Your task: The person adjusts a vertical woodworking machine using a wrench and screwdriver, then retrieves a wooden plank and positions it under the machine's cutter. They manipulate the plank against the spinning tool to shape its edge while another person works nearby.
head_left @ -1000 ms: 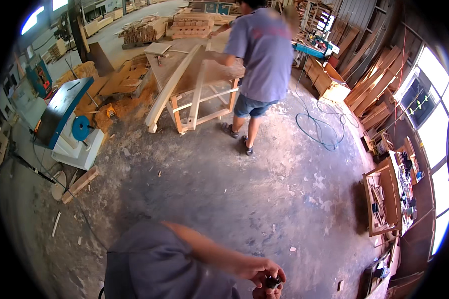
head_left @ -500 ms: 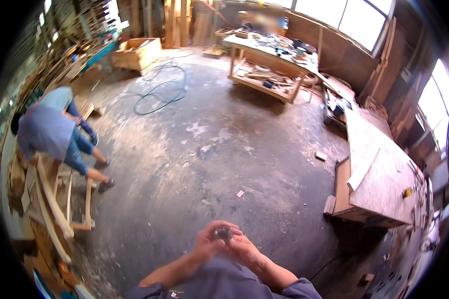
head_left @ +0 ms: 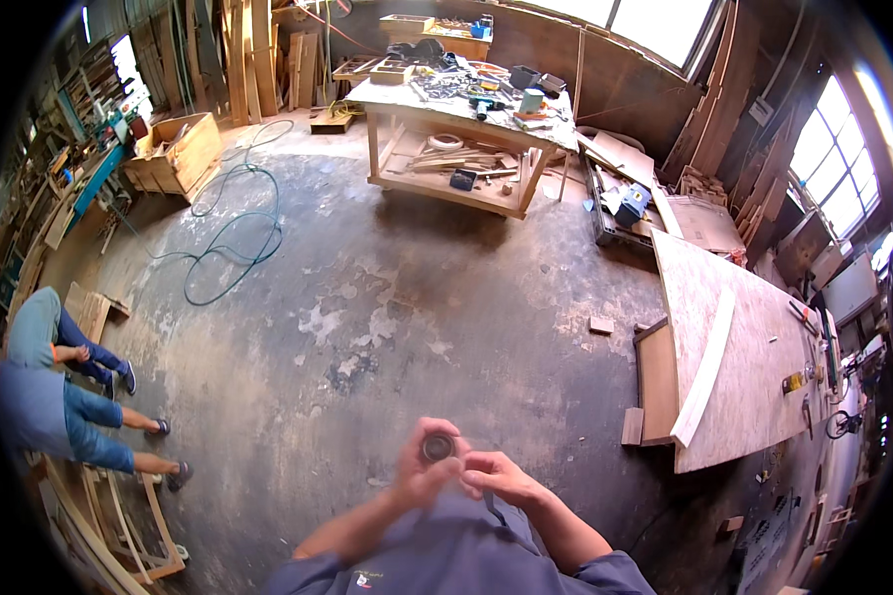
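The left hand (head_left: 422,476) is closed around a small round object (head_left: 438,448), dark with a paler rim, held in front of the person's shirt (head_left: 446,545). Its face points up, but the left fingers and thumb cover its sides, so its depth and kind cannot be told. The right hand (head_left: 501,476) is just beside, fingers bent in toward the left thumb; blur hides whether it touches the object or holds anything.

At the left, a person in blue shorts (head_left: 97,441) is cut by the dark rim of the view and partly covers a second person in dark trousers (head_left: 87,347); both heads are out of sight. Below them a wooden frame (head_left: 166,531) runs off the lower left edge.

Ahead, a bench (head_left: 379,95) carries a tight clutter of tools, many overlapping too much to name, with wood scraps (head_left: 461,159) on its lower shelf. A green hose (head_left: 277,238) lies looped across the floor near a wooden crate (head_left: 193,154). To the right, a plywood sheet (head_left: 764,347) bears a pale curved strip (head_left: 705,367); a small block (head_left: 601,325) lies on the floor nearby.
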Available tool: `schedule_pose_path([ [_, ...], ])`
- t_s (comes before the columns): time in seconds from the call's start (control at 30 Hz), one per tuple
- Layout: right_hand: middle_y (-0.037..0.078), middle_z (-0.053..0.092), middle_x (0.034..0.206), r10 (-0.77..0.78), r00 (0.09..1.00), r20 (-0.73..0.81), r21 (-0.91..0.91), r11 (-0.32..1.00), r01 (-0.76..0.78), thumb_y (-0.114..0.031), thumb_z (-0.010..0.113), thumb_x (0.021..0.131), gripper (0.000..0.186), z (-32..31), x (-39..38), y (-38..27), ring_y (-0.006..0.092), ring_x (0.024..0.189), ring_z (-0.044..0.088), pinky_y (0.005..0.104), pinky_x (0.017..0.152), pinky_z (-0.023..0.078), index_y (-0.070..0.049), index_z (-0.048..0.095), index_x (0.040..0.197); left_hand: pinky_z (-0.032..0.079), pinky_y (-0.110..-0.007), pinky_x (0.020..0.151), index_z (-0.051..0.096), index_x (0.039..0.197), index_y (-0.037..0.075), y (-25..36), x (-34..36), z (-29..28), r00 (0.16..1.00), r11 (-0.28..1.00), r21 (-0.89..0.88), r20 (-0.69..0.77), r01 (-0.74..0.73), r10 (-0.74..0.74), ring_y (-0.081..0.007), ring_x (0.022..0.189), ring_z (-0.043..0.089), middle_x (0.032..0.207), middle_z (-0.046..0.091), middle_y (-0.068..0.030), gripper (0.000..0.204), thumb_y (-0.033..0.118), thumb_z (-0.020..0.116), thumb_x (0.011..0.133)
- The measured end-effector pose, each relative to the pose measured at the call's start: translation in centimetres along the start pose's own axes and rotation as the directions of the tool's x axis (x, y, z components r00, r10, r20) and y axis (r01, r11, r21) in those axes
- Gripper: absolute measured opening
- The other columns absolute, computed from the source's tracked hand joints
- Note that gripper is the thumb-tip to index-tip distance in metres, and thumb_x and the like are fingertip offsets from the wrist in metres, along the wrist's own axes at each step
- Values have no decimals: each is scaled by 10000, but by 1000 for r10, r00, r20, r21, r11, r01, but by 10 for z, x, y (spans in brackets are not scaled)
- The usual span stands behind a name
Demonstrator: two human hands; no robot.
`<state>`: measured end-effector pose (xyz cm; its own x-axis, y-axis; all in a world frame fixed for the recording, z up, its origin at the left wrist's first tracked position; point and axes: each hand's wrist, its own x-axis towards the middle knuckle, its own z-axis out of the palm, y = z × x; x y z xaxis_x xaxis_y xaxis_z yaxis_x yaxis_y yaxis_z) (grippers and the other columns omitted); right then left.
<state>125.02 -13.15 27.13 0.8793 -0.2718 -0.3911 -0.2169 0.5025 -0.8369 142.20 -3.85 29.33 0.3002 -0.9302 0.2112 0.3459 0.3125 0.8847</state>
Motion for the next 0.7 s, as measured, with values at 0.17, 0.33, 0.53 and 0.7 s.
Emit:
schedule_pose_path([
  [0.17, -21, 596, 731, 50, 840, -540, -146, 978, -152, -198, 662, 939, 200, -104, 79, 4, 67, 628, 526, 237, 560, 435, -3, 680, 983, 512, -319, 666, 533, 982, 20, -29, 116, -59, 960, 980, -15, -200, 197, -196, -107, 613, 530, 713, 558, -40, 254, 204, 693, 911],
  [0.33, -12, 603, 700, 186, 718, -670, -13, 965, -262, -167, 663, 937, 164, -214, 153, 1, 67, 587, 534, 244, 530, 437, -4, 674, 931, 503, -279, 636, 563, 919, 17, -68, 238, -111, 894, 943, -12, -312, 333, -320, -122, 617, 568, 737, 611, -67, 148, 147, 634, 905],
  [0.53, 61, 684, 737, -121, 743, -658, -439, 864, -248, -185, 678, 890, 185, -355, 300, -69, 127, 684, 638, 300, 625, 513, -5, 701, 929, 484, -235, 594, 558, 1032, 43, -98, 401, -161, 872, 901, 243, -431, 358, -230, -99, 661, 577, 840, 639, -65, 197, 84, 676, 879],
  [0.7, 134, 723, 831, -283, 786, -550, -657, 728, -197, -250, 667, 861, 236, -445, 421, -204, 217, 794, 710, 352, 741, 549, -37, 715, 952, 559, -250, 633, 516, 1076, 32, -92, 539, -186, 870, 915, 225, -447, 334, -208, -112, 769, 643, 891, 641, -70, 356, 108, 786, 857],
])
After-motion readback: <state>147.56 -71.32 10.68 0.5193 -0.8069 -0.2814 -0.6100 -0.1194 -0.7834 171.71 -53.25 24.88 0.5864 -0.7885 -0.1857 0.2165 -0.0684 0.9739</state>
